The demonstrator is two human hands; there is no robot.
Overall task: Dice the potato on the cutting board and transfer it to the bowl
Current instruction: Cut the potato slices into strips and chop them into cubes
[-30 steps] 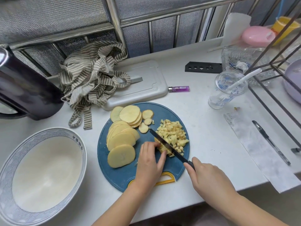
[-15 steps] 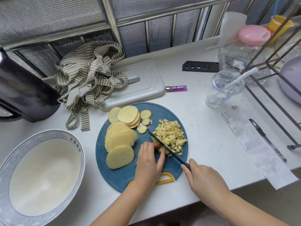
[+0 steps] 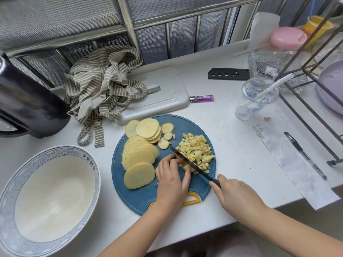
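Pale yellow potato dice heap on the right of the round blue plastic cutting board, with round potato slices fanned on its left. The left hand pins uncut potato pieces with curled fingers against the black-bladed knife, gripped by the right hand. The white, blue-rimmed ceramic bowl stands left, nearer.

— Is anything shifting?
— Barely. I'm chopping with the knife in my right hand, and its blade is edging a hair toward me through the potato pieces.
— And your other hand?
— My left hand is inching along with it, fingers curling over the uncut bit.
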